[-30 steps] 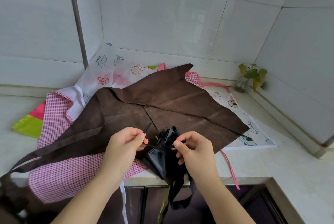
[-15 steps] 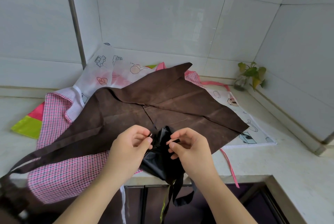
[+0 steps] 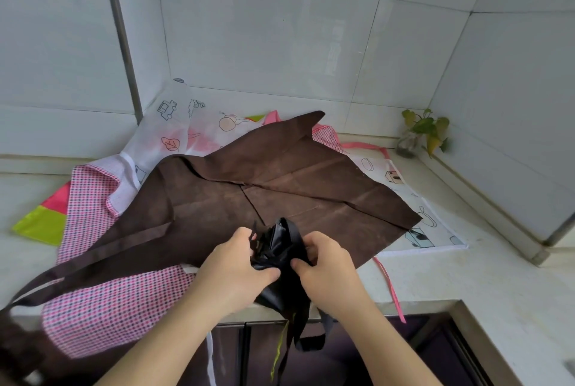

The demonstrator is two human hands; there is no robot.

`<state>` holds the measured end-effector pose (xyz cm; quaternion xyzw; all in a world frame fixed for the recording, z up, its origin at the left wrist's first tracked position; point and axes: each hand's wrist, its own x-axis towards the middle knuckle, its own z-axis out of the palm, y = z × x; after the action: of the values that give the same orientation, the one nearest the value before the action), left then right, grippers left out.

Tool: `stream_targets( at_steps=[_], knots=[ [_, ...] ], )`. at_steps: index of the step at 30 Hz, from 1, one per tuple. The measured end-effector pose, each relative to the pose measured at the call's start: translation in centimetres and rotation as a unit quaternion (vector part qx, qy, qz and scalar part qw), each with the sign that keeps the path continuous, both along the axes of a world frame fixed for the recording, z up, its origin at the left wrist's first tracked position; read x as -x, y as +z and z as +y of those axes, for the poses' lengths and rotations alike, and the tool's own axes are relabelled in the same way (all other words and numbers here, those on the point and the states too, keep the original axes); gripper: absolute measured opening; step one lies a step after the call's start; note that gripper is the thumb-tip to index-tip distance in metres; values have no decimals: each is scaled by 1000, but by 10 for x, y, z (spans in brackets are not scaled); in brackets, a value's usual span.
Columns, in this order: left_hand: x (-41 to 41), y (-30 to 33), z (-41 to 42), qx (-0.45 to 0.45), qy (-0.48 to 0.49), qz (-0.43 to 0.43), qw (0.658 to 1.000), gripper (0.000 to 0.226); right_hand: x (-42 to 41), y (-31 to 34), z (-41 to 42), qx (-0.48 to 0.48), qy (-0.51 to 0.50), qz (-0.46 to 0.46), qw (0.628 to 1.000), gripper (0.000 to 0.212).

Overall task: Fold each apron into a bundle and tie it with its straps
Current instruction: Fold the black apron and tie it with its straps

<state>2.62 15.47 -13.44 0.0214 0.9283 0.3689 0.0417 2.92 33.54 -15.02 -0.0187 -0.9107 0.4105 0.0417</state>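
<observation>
A shiny black apron is bunched into a small bundle at the counter's front edge. My left hand grips its left side and my right hand grips its right side, thumbs pressed toward each other on the bundle. Black straps hang from it below the counter edge. Under the bundle a brown apron lies spread flat, its long strap trailing off to the left.
Beneath the brown apron lie a pink checked apron and a white printed apron; a green and pink cloth shows at the left. A small plant stands in the tiled back right corner. Dark cabinet doors lie below the counter.
Both hands have stopped pulling thin strap ends apart and have closed in onto the black bundle, gripping it from both sides. The bundle is more compact.
</observation>
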Motion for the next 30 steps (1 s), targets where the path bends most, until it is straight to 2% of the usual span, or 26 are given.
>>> stream_targets(
  at_steps=[2, 5, 7, 11, 13, 16, 18, 19, 20, 22, 24, 27, 30],
  knots=[
    [3, 0, -2, -45, 13, -5, 999, 49, 0, 9, 4, 39, -13, -8, 999, 11],
    [7, -5, -14, -126, 24, -14, 992, 40, -1, 28, 24, 103, -32, -33, 994, 27],
    [5, -6, -19, -147, 22, -2, 989, 40, -7, 47, 42, 177, -30, -37, 983, 35],
    [-4, -4, -18, -168, 17, 18, 985, 53, -20, 99, 67, 367, 14, -27, 930, 19],
    [-8, -2, -15, -168, -3, 13, 986, 46, -26, 124, 72, 394, 22, -11, 919, 13],
    [-16, 5, -5, -153, -41, 6, 987, 30, -37, 159, 72, 367, 15, 27, 930, 19],
    [-20, 8, -1, -162, -50, -2, 986, 30, -41, 177, 72, 214, -35, 74, 973, 35],
    [-22, 10, 0, -172, -52, -6, 984, 31, -44, 185, 72, 123, -68, 93, 986, 44],
    [-24, 11, 0, -179, -52, -9, 982, 32, -45, 192, 73, 72, -95, 103, 988, 53],
    [-28, 13, 0, -205, -46, -8, 978, 42, -52, 205, 78, 78, -122, 97, 985, 61],
    [-32, 13, 0, -230, -45, -7, 972, 44, -64, 215, 83, 186, -87, 65, 976, 60],
    [-41, 13, 3, -254, -57, -13, 965, 33, -89, 225, 88, 438, 14, 16, 899, 50],
    [-58, 18, 12, -278, -77, -23, 957, 24, -116, 231, 95, 535, 109, 35, 837, 36]
  ],
)
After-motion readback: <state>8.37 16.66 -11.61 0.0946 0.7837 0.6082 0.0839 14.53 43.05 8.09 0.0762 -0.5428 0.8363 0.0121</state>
